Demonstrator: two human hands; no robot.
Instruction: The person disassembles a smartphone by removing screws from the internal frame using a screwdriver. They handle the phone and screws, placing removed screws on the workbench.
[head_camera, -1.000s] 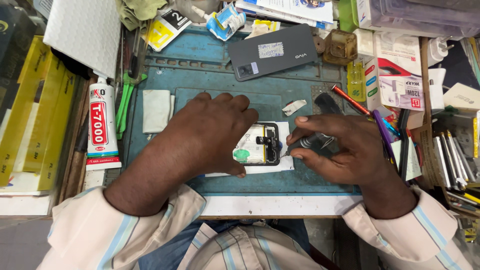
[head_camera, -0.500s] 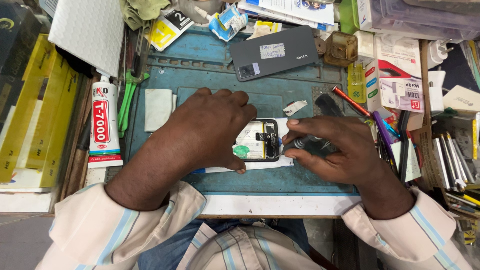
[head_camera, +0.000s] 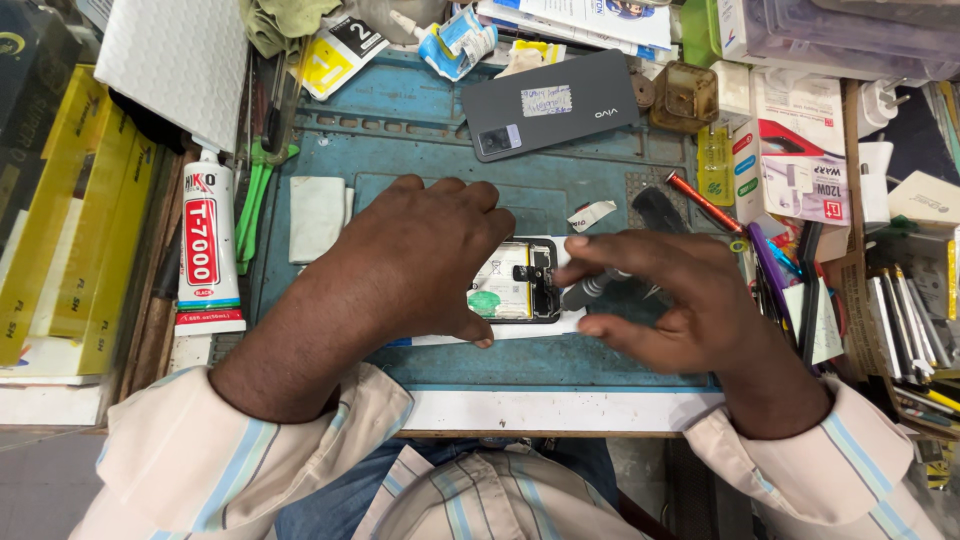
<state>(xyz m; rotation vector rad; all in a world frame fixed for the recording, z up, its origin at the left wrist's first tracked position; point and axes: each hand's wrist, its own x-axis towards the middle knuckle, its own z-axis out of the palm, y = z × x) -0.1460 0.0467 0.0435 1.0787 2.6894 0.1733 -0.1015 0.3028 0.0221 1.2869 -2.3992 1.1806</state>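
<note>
An opened white smartphone with its back removed (head_camera: 520, 285) is laid on the blue rubber work mat (head_camera: 420, 150) at the middle of the tabletop. It is pressed down by the left hand (head_camera: 420, 255), whose fingers are spread flat over its left part, with the thumb at its lower edge. A slim dark metal tool (head_camera: 590, 290) is gripped by the fingers of the right hand (head_camera: 670, 300), its tip apparently set at the phone's right end, though the contact is partly hidden. A dark grey phone back cover (head_camera: 550, 115) is seen further up the mat, well apart. A white glue tube with a red label (head_camera: 208, 250) is lying just left of the mat.
</note>
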